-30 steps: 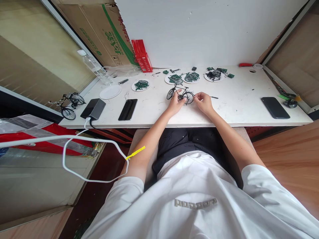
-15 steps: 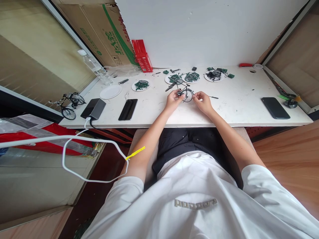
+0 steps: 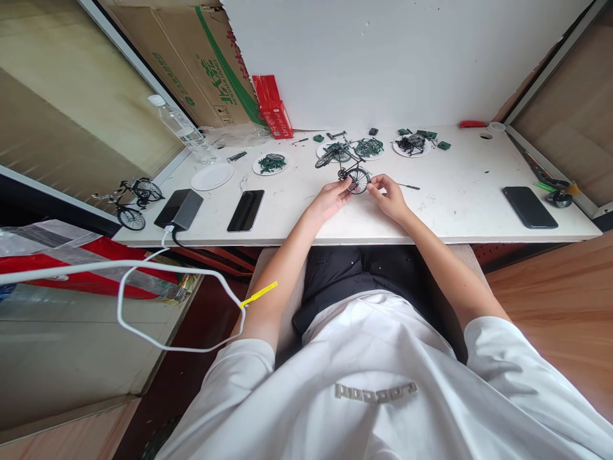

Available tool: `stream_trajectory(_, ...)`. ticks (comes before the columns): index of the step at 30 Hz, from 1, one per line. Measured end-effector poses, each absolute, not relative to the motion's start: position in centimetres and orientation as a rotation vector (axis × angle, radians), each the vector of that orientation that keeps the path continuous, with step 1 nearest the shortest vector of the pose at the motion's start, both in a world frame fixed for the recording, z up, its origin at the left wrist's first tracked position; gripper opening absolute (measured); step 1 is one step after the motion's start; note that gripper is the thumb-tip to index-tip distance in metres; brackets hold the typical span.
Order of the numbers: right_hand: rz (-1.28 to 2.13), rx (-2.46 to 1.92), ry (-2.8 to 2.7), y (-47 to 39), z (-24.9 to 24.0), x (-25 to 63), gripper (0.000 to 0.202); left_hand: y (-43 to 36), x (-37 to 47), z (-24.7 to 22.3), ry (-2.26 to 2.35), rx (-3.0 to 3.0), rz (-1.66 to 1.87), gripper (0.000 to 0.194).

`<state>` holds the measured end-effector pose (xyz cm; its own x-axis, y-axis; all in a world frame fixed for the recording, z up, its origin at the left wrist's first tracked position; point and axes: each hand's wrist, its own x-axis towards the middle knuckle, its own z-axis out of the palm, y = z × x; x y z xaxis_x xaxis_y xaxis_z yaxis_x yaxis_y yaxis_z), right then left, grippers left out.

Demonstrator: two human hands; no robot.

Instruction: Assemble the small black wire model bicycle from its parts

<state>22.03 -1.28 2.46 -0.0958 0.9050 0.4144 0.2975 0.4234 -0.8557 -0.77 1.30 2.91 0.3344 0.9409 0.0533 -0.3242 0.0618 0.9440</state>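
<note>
Front wheel of the model bicycle (image 3: 343,171) has swung farther up toward the back since the earlier frame; your left hand (image 3: 330,197) has slipped a bit nearer you. Bike's held over the middle of the table (image 3: 297,220). Left hand has it, thumb by the rear wheel; right hand (image 3: 387,194) is pinched narrow at that wheel's right edge, can't tell if it grips. Table's white, scuffed, dark streaks. Thin dark tool (image 3: 409,187) just right of your right hand. Behind, small plates with green and dark parts; bare white plate (image 3: 212,178) off left. Black phone (image 3: 246,211) left, dark phone (image 3: 529,207) right. Dark power brick (image 3: 179,209) near the left end, beside another bicycle (image 3: 131,218). Clear bottle (image 3: 178,123) tilted, red box (image 3: 272,110) at the back. White board (image 3: 407,57) behind the table, big carton (image 3: 191,64) left of it, framed panels both sides, wood-grain surface (image 3: 560,300) lower right.
</note>
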Motion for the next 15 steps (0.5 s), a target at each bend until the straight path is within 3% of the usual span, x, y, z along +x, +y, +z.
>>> stream_trajectory(15, 0.69, -1.082, -1.651, -1.37, 2.36, 22.04, 0.062, 0.5, 0.03, 2.64, 0.742, 1.074, 1.195, 0.051)
